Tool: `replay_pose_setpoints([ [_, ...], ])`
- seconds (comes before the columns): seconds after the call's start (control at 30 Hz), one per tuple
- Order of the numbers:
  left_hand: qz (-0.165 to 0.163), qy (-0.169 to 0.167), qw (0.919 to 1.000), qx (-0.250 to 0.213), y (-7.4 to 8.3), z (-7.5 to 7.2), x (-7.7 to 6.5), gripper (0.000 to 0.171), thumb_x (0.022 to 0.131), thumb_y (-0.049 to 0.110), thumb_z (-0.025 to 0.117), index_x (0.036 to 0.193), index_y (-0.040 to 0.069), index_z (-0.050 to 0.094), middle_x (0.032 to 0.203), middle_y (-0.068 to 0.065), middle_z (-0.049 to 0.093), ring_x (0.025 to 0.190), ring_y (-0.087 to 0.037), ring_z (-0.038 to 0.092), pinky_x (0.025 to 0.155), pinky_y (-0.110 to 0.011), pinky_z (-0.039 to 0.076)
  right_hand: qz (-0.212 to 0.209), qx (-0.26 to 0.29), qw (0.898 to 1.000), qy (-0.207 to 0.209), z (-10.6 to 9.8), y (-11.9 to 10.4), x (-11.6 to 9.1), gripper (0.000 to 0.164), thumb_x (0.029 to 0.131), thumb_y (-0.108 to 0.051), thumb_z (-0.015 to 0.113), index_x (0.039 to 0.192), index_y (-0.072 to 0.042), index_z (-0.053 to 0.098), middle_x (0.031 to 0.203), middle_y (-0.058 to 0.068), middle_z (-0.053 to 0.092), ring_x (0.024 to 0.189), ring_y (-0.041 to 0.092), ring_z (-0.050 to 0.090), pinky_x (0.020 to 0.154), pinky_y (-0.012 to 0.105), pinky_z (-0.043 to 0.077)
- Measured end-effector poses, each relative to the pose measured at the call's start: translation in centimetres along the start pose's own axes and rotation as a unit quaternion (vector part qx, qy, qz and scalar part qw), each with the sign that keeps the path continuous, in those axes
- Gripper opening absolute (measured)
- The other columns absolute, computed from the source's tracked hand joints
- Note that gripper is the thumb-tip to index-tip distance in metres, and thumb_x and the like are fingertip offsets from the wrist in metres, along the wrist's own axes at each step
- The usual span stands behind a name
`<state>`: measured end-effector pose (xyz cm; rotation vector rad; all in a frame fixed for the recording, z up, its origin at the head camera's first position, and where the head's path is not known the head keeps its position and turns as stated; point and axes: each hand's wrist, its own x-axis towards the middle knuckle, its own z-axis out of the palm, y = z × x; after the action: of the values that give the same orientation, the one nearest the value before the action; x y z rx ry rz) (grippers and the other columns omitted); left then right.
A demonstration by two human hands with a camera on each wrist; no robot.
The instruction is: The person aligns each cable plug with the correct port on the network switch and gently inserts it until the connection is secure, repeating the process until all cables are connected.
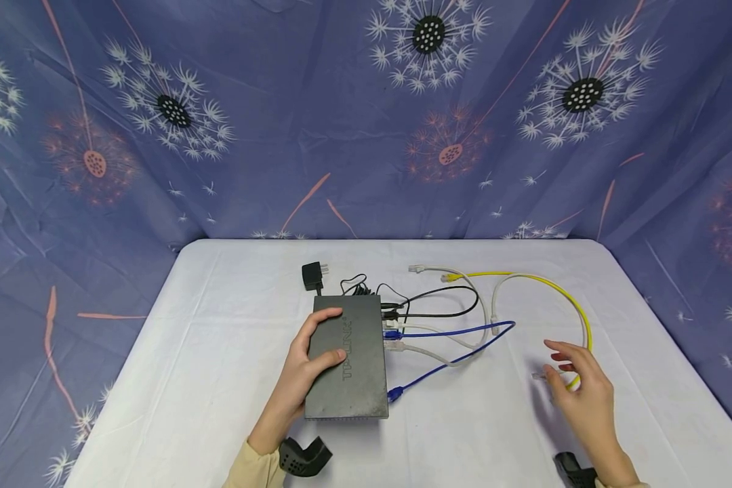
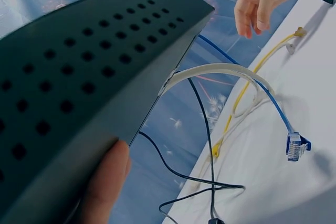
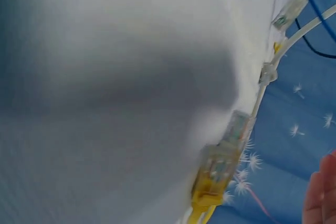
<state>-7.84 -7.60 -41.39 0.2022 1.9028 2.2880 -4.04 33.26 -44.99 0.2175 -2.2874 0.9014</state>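
My left hand [image 1: 301, 369] grips a black TP-LINK network switch [image 1: 366, 366] by its left side, thumb and index finger on the top face. In the left wrist view its perforated side [image 2: 94, 61] fills the upper left. A blue network cable [image 1: 463, 362], a white network cable [image 1: 427, 352] and thin black cables [image 1: 439, 315] run from its right edge. The blue cable's other plug [image 2: 294, 148] is free. My right hand [image 1: 585, 393] holds nothing, fingers loosely bent above the near end of a yellow network cable [image 1: 588, 332]. A yellow plug [image 3: 215, 177] shows in the right wrist view.
A black power adapter [image 1: 312, 276] lies behind the switch, prongs pointing right. Loose white [image 1: 416, 269] and yellow plugs [image 1: 450, 278] lie toward the table's back edge. The white-covered table [image 1: 219, 352] meets a patterned blue curtain [image 1: 268, 135] at the back.
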Motion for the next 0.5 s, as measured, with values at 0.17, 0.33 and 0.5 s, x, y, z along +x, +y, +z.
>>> replay_pose_setpoints([
  [0.17,-0.001,0.000,1.0000,0.000,0.0,0.0,0.0,0.055,0.083,0.006,0.065,0.133,0.024,0.052,0.135,-0.007,0.042,0.111,-0.031,0.042,0.089,-0.044,0.036,0.031,0.000,0.999,-0.014,0.0,0.6,-0.3,0.047,0.065,0.024,0.067,0.108,0.005,0.067,0.098,0.012,0.061,0.089,-0.006,0.052,0.076,0.006,0.038],
  [0.33,-0.002,-0.002,1.0000,-0.001,0.0,0.0,0.0,0.055,0.083,0.005,0.065,0.133,0.024,0.052,0.134,-0.008,0.043,0.110,-0.031,0.042,0.088,-0.044,0.037,0.067,-0.014,0.997,-0.042,-0.2,1.2,-0.6,0.048,0.067,0.022,0.067,0.110,0.002,0.067,0.099,0.007,0.061,0.088,-0.008,0.051,0.074,0.006,0.039],
  [0.5,-0.003,-0.002,1.0000,-0.002,0.0,0.1,-0.1,0.055,0.083,0.005,0.065,0.133,0.024,0.052,0.133,-0.008,0.043,0.110,-0.031,0.042,0.088,-0.044,0.037,0.072,-0.032,0.994,-0.075,-0.3,1.5,-0.7,0.048,0.069,0.020,0.066,0.113,0.002,0.065,0.099,0.012,0.059,0.091,-0.007,0.049,0.074,0.006,0.038],
])
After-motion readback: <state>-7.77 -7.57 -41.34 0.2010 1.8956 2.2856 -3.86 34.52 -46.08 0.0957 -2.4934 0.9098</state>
